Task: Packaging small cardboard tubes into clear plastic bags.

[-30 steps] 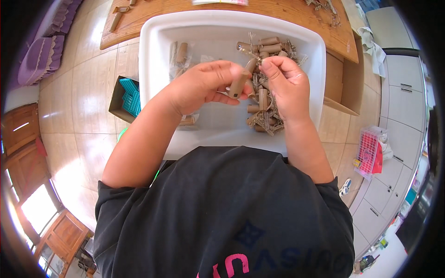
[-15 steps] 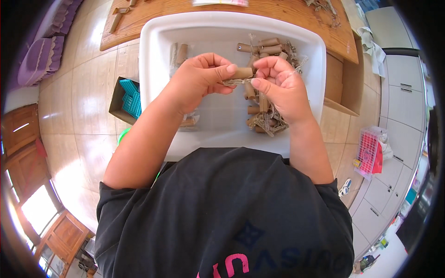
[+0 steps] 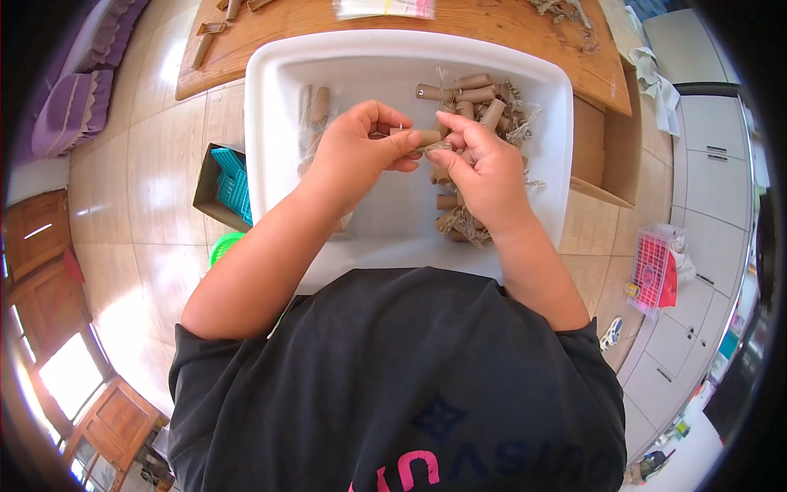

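Note:
Over a white plastic tub [image 3: 255, 139], both my hands are closed on one small brown tube [image 3: 427, 137] with pale twine [image 3: 434, 148] along it. My left hand [image 3: 354, 160] pinches the tube's left end between thumb and fingers. At the other end, my right hand [image 3: 490, 176] grips the twine with thumb and forefinger. Beneath and beside my right hand lies a pile of similar brown tubes [image 3: 474, 82] with tangled twine. Left of it, partly hidden by my left hand and arm, are tubes in clear wrapping [image 3: 320, 105].
Beyond the tub stands a wooden table [image 3: 287, 25] with papers [image 3: 385, 8], brown pieces [image 3: 202, 51] and loose twine [image 3: 566, 12]. To the left are a box of teal baskets [image 3: 233, 190] and a green container [image 3: 225, 244]. An open cardboard box [image 3: 619, 156] sits right.
My right hand has shifted a little left, and its fingertips have closed in on the twine against the tube. The left hand still holds the tube.

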